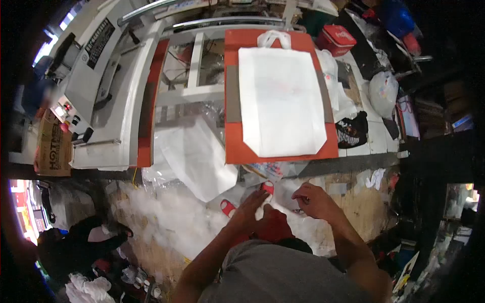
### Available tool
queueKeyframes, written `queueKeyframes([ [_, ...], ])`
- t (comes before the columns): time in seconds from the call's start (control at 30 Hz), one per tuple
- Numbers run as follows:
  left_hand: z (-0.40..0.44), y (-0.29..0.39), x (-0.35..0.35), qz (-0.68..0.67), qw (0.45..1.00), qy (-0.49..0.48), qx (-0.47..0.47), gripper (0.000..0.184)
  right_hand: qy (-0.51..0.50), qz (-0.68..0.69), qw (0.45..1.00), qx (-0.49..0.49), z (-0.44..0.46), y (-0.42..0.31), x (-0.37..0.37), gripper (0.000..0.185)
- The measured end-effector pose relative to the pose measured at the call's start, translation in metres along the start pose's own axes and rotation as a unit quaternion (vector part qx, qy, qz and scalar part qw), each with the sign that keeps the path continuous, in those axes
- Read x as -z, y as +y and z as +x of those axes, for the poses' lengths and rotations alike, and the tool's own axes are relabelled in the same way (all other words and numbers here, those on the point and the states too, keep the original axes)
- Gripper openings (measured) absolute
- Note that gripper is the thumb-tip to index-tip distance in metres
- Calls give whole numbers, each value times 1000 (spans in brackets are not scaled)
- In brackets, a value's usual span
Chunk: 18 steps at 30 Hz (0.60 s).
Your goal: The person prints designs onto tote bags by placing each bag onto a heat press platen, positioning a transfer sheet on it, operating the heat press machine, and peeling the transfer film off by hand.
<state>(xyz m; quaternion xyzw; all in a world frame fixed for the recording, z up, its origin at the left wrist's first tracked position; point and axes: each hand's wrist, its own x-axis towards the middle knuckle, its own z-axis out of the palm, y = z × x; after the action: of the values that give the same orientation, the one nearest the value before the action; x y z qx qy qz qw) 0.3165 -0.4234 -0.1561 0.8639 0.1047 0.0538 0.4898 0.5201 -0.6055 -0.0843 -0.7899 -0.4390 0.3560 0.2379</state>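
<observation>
A white tote bag (283, 96) lies flat on a red board (234, 144), its handles toward the far side. Left of it, a second white bag or sheet (197, 156) looks smeared by motion over clear plastic and extends past the bench edge. My left hand (250, 209) is in front of my body with its fingers stretched out, below that white piece and apart from it. To the right, my right hand (314, 200) has curled fingers, with thumb and forefinger close together. Whatever may be between them is too small to make out.
A heat press-like machine (103, 96) with a control panel stands at the left. Beyond the tote are a red box (336, 40) and plastic bags (383, 90). A cardboard box (54, 146) stands far left. Another person's dark sleeve (101, 240) shows at lower left.
</observation>
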Motion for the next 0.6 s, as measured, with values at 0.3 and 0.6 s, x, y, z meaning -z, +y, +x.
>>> queueKeyframes([
  [0.3, 153, -17, 61, -243, 968, 26, 63, 34, 329, 224, 917, 25, 85, 66, 119, 13],
  [0.6, 306, -38, 106, -90, 949, 285, 103, 35, 492, -57, 860, 125, 161, 88, 137, 39],
])
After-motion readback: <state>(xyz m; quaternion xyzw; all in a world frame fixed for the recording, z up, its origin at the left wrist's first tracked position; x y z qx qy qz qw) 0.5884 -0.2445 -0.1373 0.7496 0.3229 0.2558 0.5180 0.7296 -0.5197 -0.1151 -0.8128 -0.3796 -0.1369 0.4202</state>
